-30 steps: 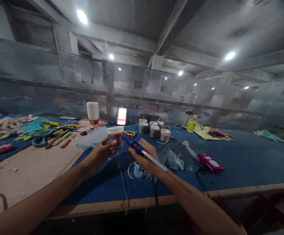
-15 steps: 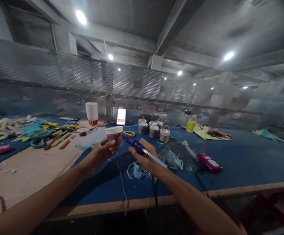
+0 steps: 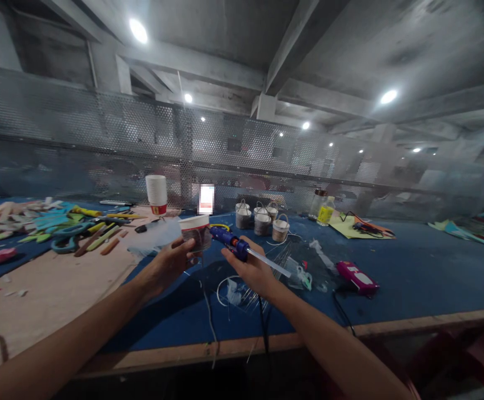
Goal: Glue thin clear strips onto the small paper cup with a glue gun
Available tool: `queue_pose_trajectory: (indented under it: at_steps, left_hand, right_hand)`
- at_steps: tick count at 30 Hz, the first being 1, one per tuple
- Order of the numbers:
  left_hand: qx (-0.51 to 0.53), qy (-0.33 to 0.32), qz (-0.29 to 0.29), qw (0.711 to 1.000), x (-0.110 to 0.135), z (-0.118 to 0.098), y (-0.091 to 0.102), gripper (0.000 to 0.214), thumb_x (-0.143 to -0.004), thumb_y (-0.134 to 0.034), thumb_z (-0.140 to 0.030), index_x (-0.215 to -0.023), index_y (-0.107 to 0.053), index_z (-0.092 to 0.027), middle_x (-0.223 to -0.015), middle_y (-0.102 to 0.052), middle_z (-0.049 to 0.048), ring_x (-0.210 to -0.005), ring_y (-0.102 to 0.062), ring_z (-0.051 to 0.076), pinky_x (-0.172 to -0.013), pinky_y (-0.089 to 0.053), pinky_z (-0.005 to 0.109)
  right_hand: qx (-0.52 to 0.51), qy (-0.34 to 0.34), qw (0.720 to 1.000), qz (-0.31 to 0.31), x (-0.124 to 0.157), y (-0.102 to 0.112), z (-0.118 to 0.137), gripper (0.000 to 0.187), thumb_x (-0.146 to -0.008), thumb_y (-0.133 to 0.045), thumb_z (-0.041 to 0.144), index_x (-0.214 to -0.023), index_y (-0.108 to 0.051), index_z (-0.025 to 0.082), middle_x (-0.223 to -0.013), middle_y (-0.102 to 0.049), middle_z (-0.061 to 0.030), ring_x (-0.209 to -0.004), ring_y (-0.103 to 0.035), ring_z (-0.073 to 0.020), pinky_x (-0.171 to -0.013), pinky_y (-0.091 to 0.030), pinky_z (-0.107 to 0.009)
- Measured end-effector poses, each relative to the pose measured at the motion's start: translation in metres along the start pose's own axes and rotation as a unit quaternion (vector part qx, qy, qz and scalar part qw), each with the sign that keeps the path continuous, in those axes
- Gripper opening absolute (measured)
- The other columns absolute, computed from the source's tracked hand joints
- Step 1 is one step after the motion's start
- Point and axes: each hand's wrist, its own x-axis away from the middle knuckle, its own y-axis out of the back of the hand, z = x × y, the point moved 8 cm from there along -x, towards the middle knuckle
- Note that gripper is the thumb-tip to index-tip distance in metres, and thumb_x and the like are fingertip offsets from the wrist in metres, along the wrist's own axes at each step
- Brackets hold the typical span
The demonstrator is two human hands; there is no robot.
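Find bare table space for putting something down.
Free: blue tabletop between the purple box and far-right coloured papers; tan board between the sticks and left forearm, bar small crumbs.

Crowded: back left, heaped coloured pieces; centre, plastic scraps by the right hand, small buckets behind.

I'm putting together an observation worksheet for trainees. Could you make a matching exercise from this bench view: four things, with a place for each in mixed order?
Things
1. Glue gun
2. Red-striped cup
3. Stack of cups
4. Yellow-labelled bottle

Places
A. Behind and left of the red-striped cup
B. Beside the dark-lidded jar
C. In the right hand
D. In the left hand

Pairs: 1-C, 2-D, 3-A, 4-B
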Motion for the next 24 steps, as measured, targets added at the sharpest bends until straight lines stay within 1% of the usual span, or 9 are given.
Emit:
queue_pose_trajectory:
  at_steps: [6, 9, 12, 15, 17, 21, 24]
  left_hand:
    - [-0.003, 0.001, 0.018, 1.0, 0.0, 0.0, -0.003, 0.039, -0.089, -0.084, -0.033, -0.126, -0.08, -0.022, -0.128, -0.079, 0.0108, -0.094, -0.073, 0.019, -0.077, -0.056, 0.026]
    - [0.0, 0.011, 0.018, 1.0, 0.001, 0.0, -0.004, 0.037, -0.091, -0.082, -0.034, -0.126, -0.08, -0.023, -0.126, -0.081, 0.0093, -0.096, -0.073, 0.019, -0.08, -0.055, 0.026]
    - [0.013, 0.02, 0.015, 1.0, 0.001, 0.001, -0.003, 0.036, -0.088, -0.084, -0.033, -0.122, -0.081, -0.021, -0.123, -0.082, 0.0088, -0.093, -0.072, 0.017, -0.082, -0.055, 0.026]
    - [0.022, 0.021, 0.021, 0.999, 0.0, 0.002, -0.002, 0.036, -0.088, -0.085, -0.034, -0.12, -0.081, -0.019, -0.121, -0.083, 0.0093, -0.09, -0.072, 0.018, -0.081, -0.055, 0.027]
    - [0.028, 0.023, 0.03, 0.999, 0.0, 0.002, -0.003, 0.034, -0.089, -0.084, -0.033, -0.119, -0.082, -0.019, -0.12, -0.083, 0.0099, -0.09, -0.073, 0.018, -0.081, -0.055, 0.028]
    - [0.035, 0.032, 0.035, 0.998, 0.003, 0.001, -0.007, 0.036, -0.091, -0.08, -0.032, -0.125, -0.079, -0.019, -0.125, -0.081, 0.0111, -0.093, -0.073, 0.02, -0.08, -0.054, 0.029]
    - [0.041, 0.033, 0.029, 0.998, 0.005, -0.001, -0.009, 0.036, -0.091, -0.081, -0.031, -0.125, -0.079, -0.019, -0.124, -0.081, 0.011, -0.088, -0.073, 0.019, -0.08, -0.055, 0.029]
  right_hand:
    - [-0.025, -0.02, 0.999, -0.006, 0.0, 0.0, -0.008, 0.037, -0.093, -0.071, 0.052, -0.078, -0.058, 0.021, -0.076, -0.058, 0.003, -0.071, -0.052, -0.0142, -0.072, -0.046, -0.027]
    - [-0.04, -0.033, 0.999, -0.011, -0.001, -0.001, -0.012, 0.034, -0.093, -0.071, 0.053, -0.085, -0.066, 0.021, -0.078, -0.063, 0.0015, -0.073, -0.056, -0.0157, -0.073, -0.05, -0.028]
    - [-0.053, -0.044, 0.998, -0.014, -0.001, -0.001, -0.017, 0.035, -0.092, -0.071, 0.055, -0.094, -0.074, 0.02, -0.085, -0.07, -0.0014, -0.079, -0.061, -0.0186, -0.078, -0.053, -0.031]
    - [-0.048, -0.052, 0.997, -0.005, -0.002, -0.002, -0.018, 0.037, -0.093, -0.069, 0.056, -0.099, -0.077, 0.02, -0.093, -0.074, -0.0036, -0.088, -0.065, -0.0215, -0.085, -0.055, -0.034]
    - [-0.049, -0.056, 0.997, -0.003, -0.003, -0.002, -0.017, 0.037, -0.093, -0.069, 0.056, -0.101, -0.077, 0.021, -0.095, -0.075, -0.0042, -0.091, -0.066, -0.0224, -0.088, -0.055, -0.035]
    - [-0.069, -0.08, 0.994, -0.004, -0.003, -0.001, -0.013, 0.036, -0.092, -0.069, 0.055, -0.103, -0.077, 0.021, -0.093, -0.075, -0.0041, -0.092, -0.067, -0.0227, -0.084, -0.056, -0.034]
    - [-0.08, -0.1, 0.992, 0.0, -0.004, -0.001, -0.011, 0.034, -0.092, -0.068, 0.055, -0.092, -0.076, 0.021, -0.077, -0.071, -0.0023, -0.082, -0.066, -0.0217, -0.074, -0.055, -0.032]
